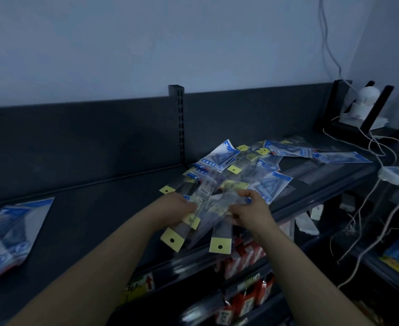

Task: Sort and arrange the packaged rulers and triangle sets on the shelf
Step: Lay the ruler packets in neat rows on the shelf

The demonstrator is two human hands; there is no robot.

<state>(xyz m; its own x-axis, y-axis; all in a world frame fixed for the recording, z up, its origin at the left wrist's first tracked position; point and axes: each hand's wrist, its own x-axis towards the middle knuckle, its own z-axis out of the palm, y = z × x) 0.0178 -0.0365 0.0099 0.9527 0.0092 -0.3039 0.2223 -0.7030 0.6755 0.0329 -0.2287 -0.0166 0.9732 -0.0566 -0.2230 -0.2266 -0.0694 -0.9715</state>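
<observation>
— What's done so far?

— At the frame's lower left, a neat stack of blue triangle sets (10,234) lies on the dark shelf (95,208).

— And the middle?

— The left hand (179,207) and the right hand (252,208) each clench a bundle of clear ruler packs (208,217) with yellow tabs, over the front edge.

— What's left?

— The jumbled heap (252,168), centre right; most of the job, I'd judge.

Two hands (182,205), two package piles (236,175)

White cables (381,147) at right; red packets (243,255) below; pale wall (146,43) behind
</observation>
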